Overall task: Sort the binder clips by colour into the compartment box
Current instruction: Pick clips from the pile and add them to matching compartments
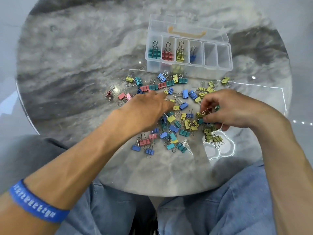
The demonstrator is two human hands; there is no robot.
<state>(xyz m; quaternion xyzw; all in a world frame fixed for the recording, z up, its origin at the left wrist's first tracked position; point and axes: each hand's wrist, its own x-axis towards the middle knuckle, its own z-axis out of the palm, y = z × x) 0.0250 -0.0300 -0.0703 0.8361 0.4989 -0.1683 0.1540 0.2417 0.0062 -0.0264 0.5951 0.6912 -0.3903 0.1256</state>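
Between both hands lie scattered binder clips (174, 119) — right hand (227, 111) pinches a yellow clip (202, 114), left hand (149, 107) rests flat, fingers straight; compartment box (188, 50) stands beyond them.

Table (76, 65): round, grey marbled, glossy top.
Wristband (36, 206): blue with pale lettering, below the table's near edge at left.
Jeans (220, 209): blue denim, under the table's near edge.
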